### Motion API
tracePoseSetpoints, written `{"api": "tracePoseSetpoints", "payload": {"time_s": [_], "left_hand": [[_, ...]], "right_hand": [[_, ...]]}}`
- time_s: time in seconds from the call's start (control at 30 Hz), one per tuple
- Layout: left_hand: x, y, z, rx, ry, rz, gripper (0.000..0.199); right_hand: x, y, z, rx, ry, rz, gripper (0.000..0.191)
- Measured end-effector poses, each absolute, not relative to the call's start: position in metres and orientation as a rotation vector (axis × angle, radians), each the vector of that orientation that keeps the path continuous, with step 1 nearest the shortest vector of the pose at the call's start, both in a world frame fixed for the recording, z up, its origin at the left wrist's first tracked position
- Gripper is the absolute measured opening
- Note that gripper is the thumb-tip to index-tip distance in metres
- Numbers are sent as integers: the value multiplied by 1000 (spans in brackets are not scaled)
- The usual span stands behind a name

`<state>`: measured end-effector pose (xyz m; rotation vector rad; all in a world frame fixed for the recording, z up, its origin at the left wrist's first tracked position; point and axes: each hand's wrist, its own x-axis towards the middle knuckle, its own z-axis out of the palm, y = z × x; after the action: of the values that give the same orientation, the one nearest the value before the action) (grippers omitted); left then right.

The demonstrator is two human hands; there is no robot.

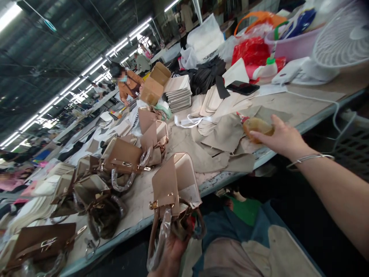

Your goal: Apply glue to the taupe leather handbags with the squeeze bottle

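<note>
A brown handbag [164,184] with a pale lining, gold hardware and plastic-wrapped handles tilts over the table's front edge. My left hand [175,246] holds it from below, its fingers partly hidden by the bag. On the right, my right hand [278,136] reaches over the table with thumb and fingers apart around the near side of a yellowish glue bottle [253,129] with a red tip. The bottle lies on grey-beige material pieces [227,132]. A bracelet circles my right wrist.
More brown handbags [119,154] stand left. Stacked pale panels [178,92], black pieces [206,75], a phone [243,87] and a white fan [341,36] lie farther back. A person [129,84] works beyond a cardboard box [154,84].
</note>
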<state>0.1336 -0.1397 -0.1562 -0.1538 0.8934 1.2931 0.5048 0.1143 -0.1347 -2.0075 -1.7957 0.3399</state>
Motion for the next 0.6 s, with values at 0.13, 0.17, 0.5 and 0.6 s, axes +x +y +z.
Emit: {"api": "tracePoseSetpoints", "payload": {"time_s": [0.13,0.17,0.5,0.6], "left_hand": [[140,-141,-154,-135,977,1280,24],[142,-141,-154,-163,997,1280,22],[150,-134,-147,-223,1159,1308,7],[150,-138,-152,-219,1108,1320,12]], "right_hand": [[497,116,-138,-2072,-1683,438,76],[495,114,-137,-2064,-1694,413,71],[459,85,-135,-1757,-1825,139,36],[459,84,-135,-1736,-1773,172,40]]}}
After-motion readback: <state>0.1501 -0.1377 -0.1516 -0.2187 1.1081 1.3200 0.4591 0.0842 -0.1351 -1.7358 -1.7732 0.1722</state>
